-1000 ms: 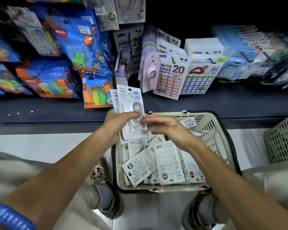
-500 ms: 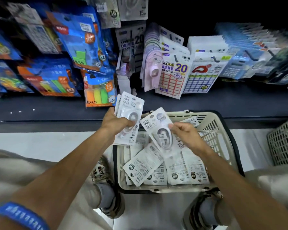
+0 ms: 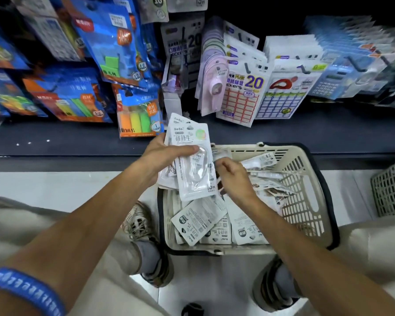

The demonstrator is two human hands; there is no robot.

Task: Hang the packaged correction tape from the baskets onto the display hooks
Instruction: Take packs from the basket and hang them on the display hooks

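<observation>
Several correction tape packs (image 3: 193, 165), fanned into one stack, sit in my left hand (image 3: 167, 156): thumb laid across the front pack's clear blister, the other fingers hidden behind the stack, gripping it. The stack stands nearly upright above the near-left corner of the beige basket (image 3: 306, 201).

My right hand (image 3: 234, 176) is just beside the stack's right edge, fingers curled down; whether they pinch a pack I cannot tell.

In the basket: more white correction tape packs (image 3: 198, 220), mostly face down, barcodes up, overlapping.

Beyond: dark shelf ledge (image 3: 55, 142); above it, hung label sticker packs (image 3: 240, 96) and blue index-tab packs (image 3: 137, 110).

Far right: second basket (image 3: 390, 190).

Left forearm: blue wristband (image 3: 25, 290).
</observation>
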